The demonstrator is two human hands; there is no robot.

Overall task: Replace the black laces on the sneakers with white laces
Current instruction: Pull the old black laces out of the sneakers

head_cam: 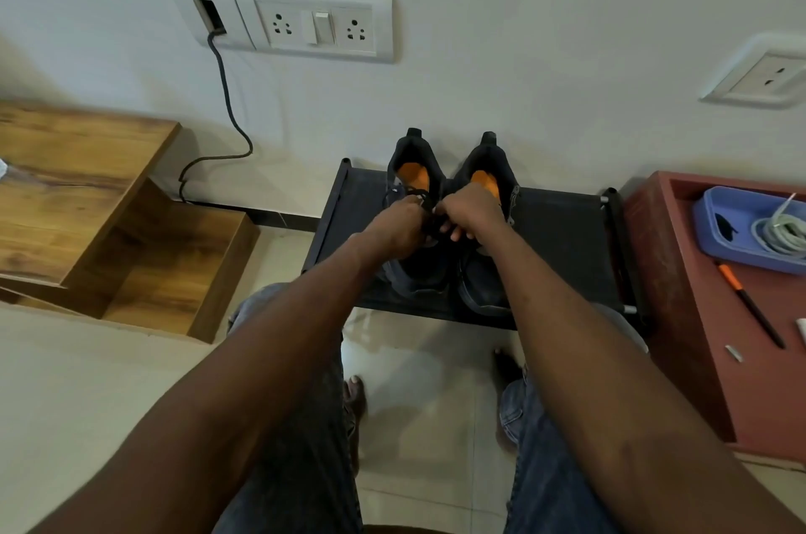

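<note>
Two dark sneakers with orange insoles stand side by side on a low black rack (pixel 562 228), toes toward me: the left sneaker (pixel 414 267) and the right sneaker (pixel 482 289). My left hand (pixel 399 226) and my right hand (pixel 469 215) meet over the left sneaker's tongue, fingers curled and pinching its black lace (pixel 421 197). The hands hide most of the lacing. White laces (pixel 780 230) lie coiled in a blue tray (pixel 715 228) at the right.
The blue tray sits on a red cabinet (pixel 680 315) with an orange-and-black pen (pixel 750 302). A wooden shelf unit (pixel 109 206) stands at the left. A wall socket panel (pixel 314 25) has a dark cable (pixel 229 106) hanging from it. My knees and bare feet are below.
</note>
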